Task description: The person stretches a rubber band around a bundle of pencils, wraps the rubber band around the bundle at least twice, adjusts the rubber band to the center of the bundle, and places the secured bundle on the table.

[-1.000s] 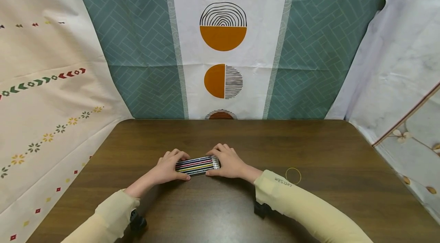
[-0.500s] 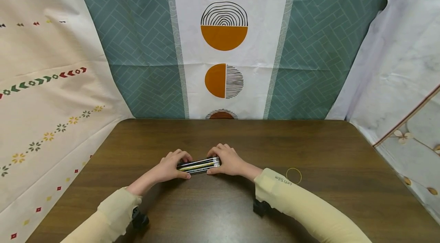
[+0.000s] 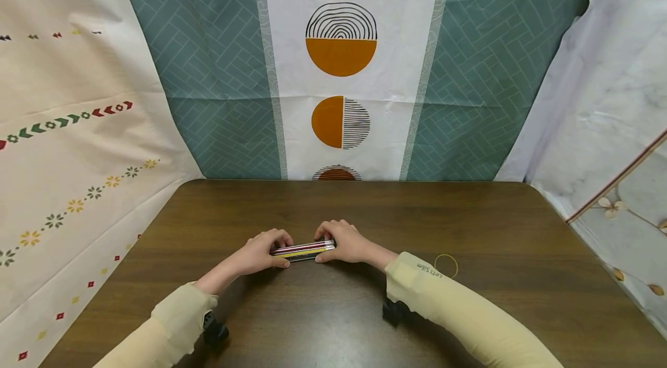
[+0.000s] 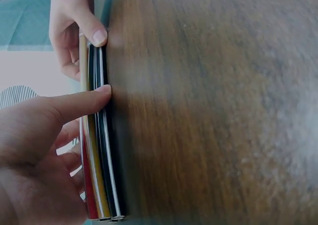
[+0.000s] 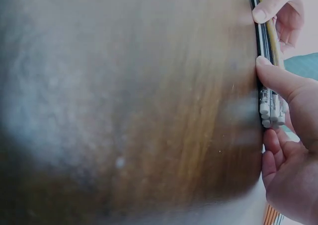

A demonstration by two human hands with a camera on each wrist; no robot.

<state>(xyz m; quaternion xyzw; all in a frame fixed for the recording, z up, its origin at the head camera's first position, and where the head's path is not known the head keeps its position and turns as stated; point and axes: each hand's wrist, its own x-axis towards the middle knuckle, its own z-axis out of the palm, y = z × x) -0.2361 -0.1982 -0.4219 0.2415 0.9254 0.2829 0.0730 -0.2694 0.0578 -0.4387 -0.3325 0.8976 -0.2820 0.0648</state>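
A bundle of striped pencils lies sideways on the table, in black, white, yellow and red. My left hand grips the left part, thumb on the near side and fingers on the far side. Around the right part, my right hand holds the pencils in the same way. White erasers cap the pencils' right ends in the right wrist view. At the opposite end, the pencils run past my left thumb in the left wrist view. My palms hide some of the bundle.
A thin yellow rubber band lies on the brown wooden table, close to my right sleeve. Patterned cloths hang behind the table and at both sides.
The pencils have gone from a wide flat row to a narrower, tighter bundle, with different stripes facing up. Both hands stay on them and have moved very little.
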